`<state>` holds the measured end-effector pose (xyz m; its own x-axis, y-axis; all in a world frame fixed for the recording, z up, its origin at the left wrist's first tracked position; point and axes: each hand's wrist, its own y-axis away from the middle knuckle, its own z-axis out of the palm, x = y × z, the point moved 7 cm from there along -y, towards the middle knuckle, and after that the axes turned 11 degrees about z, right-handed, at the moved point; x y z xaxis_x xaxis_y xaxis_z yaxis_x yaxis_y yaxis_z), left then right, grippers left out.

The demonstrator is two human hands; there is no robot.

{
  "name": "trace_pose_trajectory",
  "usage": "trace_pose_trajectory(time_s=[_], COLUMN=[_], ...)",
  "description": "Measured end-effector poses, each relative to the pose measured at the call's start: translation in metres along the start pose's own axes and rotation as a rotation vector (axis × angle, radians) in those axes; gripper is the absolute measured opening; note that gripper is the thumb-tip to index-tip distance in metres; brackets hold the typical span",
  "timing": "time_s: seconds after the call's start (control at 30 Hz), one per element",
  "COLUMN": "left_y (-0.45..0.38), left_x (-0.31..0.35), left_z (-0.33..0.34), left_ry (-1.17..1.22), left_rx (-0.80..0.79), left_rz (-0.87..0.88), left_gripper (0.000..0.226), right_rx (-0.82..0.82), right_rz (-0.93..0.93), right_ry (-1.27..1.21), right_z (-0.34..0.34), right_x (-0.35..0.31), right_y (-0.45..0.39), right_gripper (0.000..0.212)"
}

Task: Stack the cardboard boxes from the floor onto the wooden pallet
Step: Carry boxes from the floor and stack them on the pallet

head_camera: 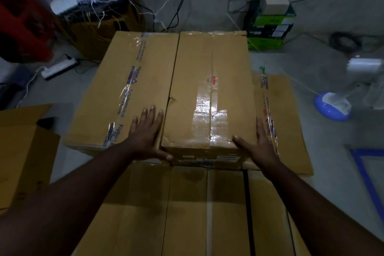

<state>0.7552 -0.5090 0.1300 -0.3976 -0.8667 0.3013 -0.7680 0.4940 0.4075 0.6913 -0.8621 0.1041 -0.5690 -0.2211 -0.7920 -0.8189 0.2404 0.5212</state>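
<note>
While stacked, box [209, 93] sits between 2 hands [145, 131].

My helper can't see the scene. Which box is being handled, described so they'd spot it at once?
On the box stack, take the top tier's right-hand box, against its neighbour. Both hands, left and right, frame its near end. Only it has glossy clear tape.

Stacked cardboard boxes [207, 203] hide the wooden pallet entirely.
</note>
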Motion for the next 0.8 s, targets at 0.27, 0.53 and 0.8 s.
trace_pose_trajectory(time_s=[0.27,0.53,0.8], left_y=[0.004,0.011,0.011], left_x=[0.013,0.014,0.02], left_z=[0.009,0.004,0.0], left_ry=[-0.211,-0.172,-0.069], left_rx=[0.044,0.19,0.358], left_rz=[0.073,0.084,-0.01], left_gripper=[0.135,0.127,0.107], right_rx=[0.031,0.188,0.13], right_rz=[-0.095,-0.207,-0.219], right_ry=[0.249,0.716,0.528], right_z=[-0.011,-0.015,-0.019], right_x=[-0.014,-0.002,0.008], right_y=[0.005,0.009,0.003], right_gripper=[0.105,0.101,0.099])
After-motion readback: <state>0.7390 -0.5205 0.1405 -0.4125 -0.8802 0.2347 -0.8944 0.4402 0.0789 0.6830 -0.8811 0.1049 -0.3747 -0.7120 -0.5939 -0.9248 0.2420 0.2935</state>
